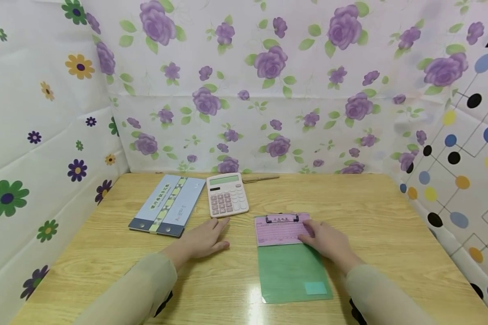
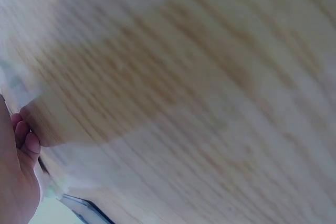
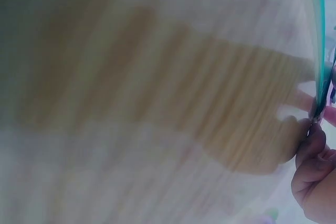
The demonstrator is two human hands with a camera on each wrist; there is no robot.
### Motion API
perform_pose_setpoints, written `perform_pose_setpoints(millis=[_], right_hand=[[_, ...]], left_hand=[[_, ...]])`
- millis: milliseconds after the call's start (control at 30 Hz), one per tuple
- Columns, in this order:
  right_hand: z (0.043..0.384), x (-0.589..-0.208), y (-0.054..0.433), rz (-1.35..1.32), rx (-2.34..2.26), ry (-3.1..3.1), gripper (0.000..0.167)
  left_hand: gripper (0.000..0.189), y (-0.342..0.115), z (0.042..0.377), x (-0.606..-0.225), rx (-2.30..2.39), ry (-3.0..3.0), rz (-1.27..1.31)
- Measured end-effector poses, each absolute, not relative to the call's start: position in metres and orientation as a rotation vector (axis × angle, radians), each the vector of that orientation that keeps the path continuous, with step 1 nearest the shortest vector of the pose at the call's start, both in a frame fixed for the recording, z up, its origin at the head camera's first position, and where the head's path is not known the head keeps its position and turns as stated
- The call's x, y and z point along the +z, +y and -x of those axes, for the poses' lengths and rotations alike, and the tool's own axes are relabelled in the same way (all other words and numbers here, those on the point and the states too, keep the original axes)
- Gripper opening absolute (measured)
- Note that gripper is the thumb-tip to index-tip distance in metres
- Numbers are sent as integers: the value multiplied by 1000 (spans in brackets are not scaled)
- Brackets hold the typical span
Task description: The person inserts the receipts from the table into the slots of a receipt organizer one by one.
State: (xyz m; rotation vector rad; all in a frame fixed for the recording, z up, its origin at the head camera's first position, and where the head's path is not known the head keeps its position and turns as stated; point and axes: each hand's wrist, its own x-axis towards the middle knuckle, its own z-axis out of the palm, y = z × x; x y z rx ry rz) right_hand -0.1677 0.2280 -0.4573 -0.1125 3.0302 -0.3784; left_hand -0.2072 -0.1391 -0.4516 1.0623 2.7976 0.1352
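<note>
A pink form pad (image 1: 282, 231) is held by a black wire clip (image 1: 282, 218) at the top of a translucent green file folder (image 1: 293, 271). My right hand (image 1: 329, 241) pinches the right edge of the pad and folder, thumb over the pink paper. The folder's green edge (image 3: 321, 24) runs down to my right fingers (image 3: 310, 148) in the right wrist view. Just below the pink-and-white calculator (image 1: 227, 195), my left hand (image 1: 201, 239) rests low over the wooden table with fingers extended and holds nothing. In the left wrist view only part of the left hand (image 2: 21, 171) shows.
Left of the calculator lies a blue-grey account book (image 1: 166, 205) with a patterned strip. A thin brown pen (image 1: 262, 178) lies behind the calculator. Flower-printed cloth (image 1: 244, 113) rises at the table's back edge, with patterned cloth on both sides.
</note>
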Motion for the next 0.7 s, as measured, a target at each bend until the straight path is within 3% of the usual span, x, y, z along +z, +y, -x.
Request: perform_pose_setpoints(millis=[700], right_hand=[[158, -453, 236, 61, -348, 3006, 71]], left_hand=[[79, -137, 206, -452, 125, 2808, -1050]])
